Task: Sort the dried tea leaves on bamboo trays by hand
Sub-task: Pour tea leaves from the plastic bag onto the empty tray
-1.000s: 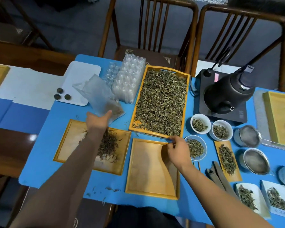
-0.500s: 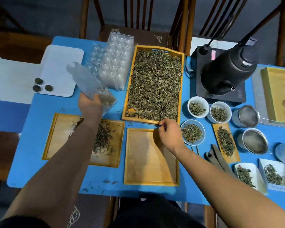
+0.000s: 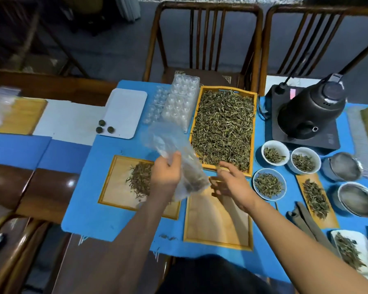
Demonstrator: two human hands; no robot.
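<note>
A large bamboo tray [image 3: 253, 132] at the back is full of dried tea leaves [image 3: 224, 126]. In front of it lie two smaller trays: the left tray [image 3: 113, 187] carries a small leaf pile [image 3: 140, 179], the middle tray [image 3: 217, 225] is bare. My left hand [image 3: 166, 175] grips a clear plastic bag [image 3: 174, 160] with some dark leaves in its lower end, held over the gap between the small trays. My right hand [image 3: 229, 183] hovers beside the bag above the middle tray's far end, fingers spread and loosely bent, holding nothing I can see.
Clear plastic moulds [image 3: 176, 105] and a white tray [image 3: 123, 111] with three tea balls [image 3: 103, 127] stand at back left. A black kettle [image 3: 312, 111], several bowls of leaves [image 3: 270, 183], metal strainers [image 3: 357, 200] and a narrow leaf dish [image 3: 316, 200] crowd the right. Chairs stand behind.
My left hand has brought the bag back and to the right, over the near trays. My right hand has left the big tray's front edge and opened beside the bag.
</note>
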